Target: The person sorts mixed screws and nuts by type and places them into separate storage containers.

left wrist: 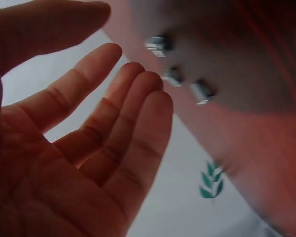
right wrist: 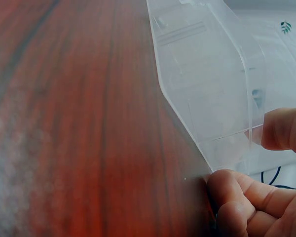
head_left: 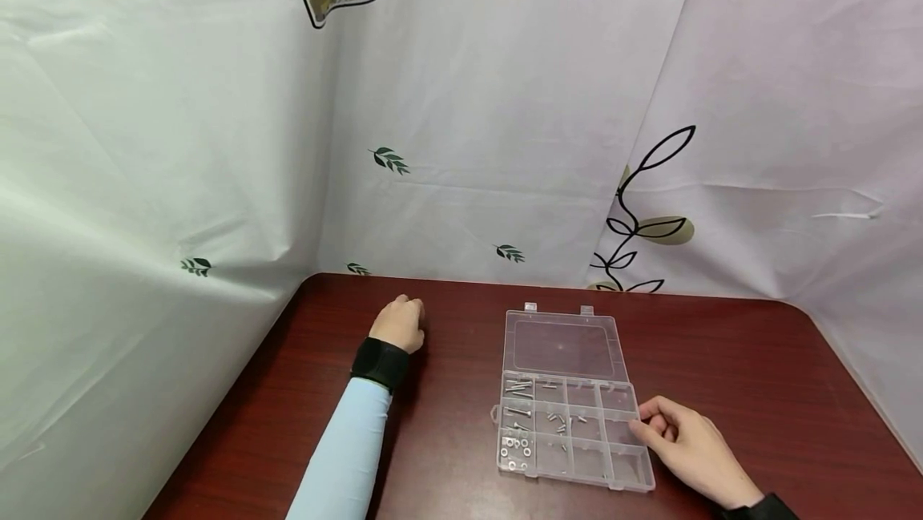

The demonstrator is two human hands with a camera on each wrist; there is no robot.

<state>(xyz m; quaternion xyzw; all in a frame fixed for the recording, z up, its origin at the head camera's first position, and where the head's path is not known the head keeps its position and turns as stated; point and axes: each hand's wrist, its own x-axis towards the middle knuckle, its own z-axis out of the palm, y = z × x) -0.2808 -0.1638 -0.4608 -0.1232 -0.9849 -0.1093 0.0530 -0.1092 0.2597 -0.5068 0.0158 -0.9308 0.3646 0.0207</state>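
A clear plastic compartment box [head_left: 587, 456] lies on the table with its lid [head_left: 562, 348] folded back flat. Its left compartments hold screws [head_left: 517, 411] and round nuts or washers [head_left: 524, 443]; a few shorter screws [head_left: 561, 424] lie in the middle ones. At the box's right wall, my right hand [head_left: 688, 444] holds the edge between thumb [right wrist: 281, 129] and curled fingers. Toward the back left of the table is my left hand [head_left: 399, 325], its fingers loosely bent and holding nothing. Three small, blurred metal pieces [left wrist: 173, 76] lie just past its fingertips [left wrist: 160, 106].
The dark red wooden table [head_left: 447, 440] has rounded back corners. White cloth [head_left: 461, 119] printed with leaves hangs behind it and along both sides. Two latch tabs [head_left: 587, 310] stick out from the lid's far edge.
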